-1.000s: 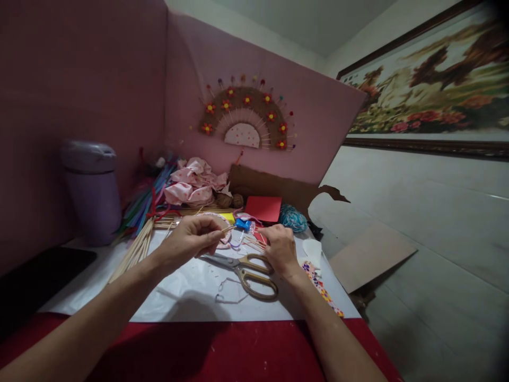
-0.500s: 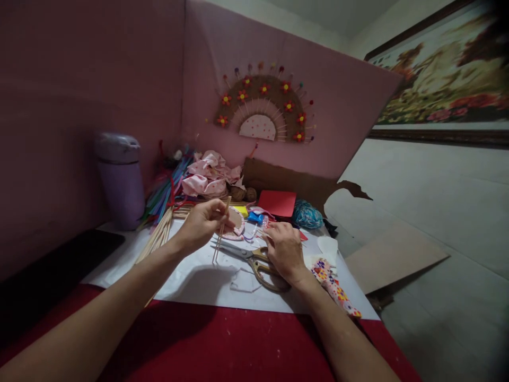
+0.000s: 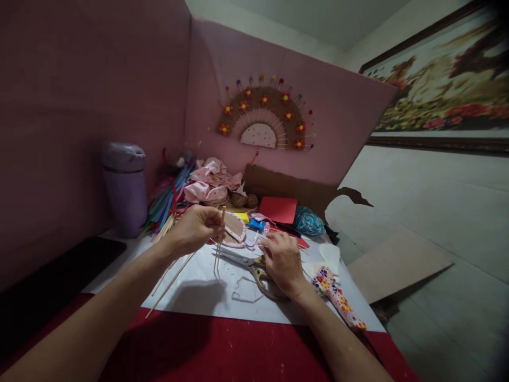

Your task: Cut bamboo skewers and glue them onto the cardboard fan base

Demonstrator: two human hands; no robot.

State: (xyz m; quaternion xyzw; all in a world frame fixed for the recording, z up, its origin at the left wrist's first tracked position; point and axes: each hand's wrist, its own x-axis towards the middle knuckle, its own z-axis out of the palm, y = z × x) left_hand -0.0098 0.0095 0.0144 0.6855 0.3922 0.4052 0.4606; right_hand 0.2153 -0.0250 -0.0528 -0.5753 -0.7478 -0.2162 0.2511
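Note:
My left hand (image 3: 194,229) is closed in a pinch round the upper ends of a few thin wooden sticks (image 3: 218,255), which hang nearly upright over the white sheet (image 3: 191,310). Large scissors (image 3: 235,258) with gold-coloured handles lie on the sheet, blades pointing left. Over their handles rests my right hand (image 3: 283,261), fingers curled together; something thin shows at the fingertips, too small to make out. Behind the held sticks is a round brown disc (image 3: 235,229) with a pink dotted fabric rim. More loose sticks (image 3: 170,284) lie beneath my left forearm.
Pink dotted cloth (image 3: 210,183), a red square (image 3: 278,210) and blue yarn (image 3: 309,220) sit at the back. A lilac bin (image 3: 126,199) stands left, a dark flat object (image 3: 91,260) before it. Flowered fabric (image 3: 338,300) lies right. A decorated brown arch (image 3: 264,95) hangs on the pink panel.
The view has tilted up slightly. My left hand has shifted a little left with the sticks, uncovering more of the disc. My right hand stays over the scissor handles.

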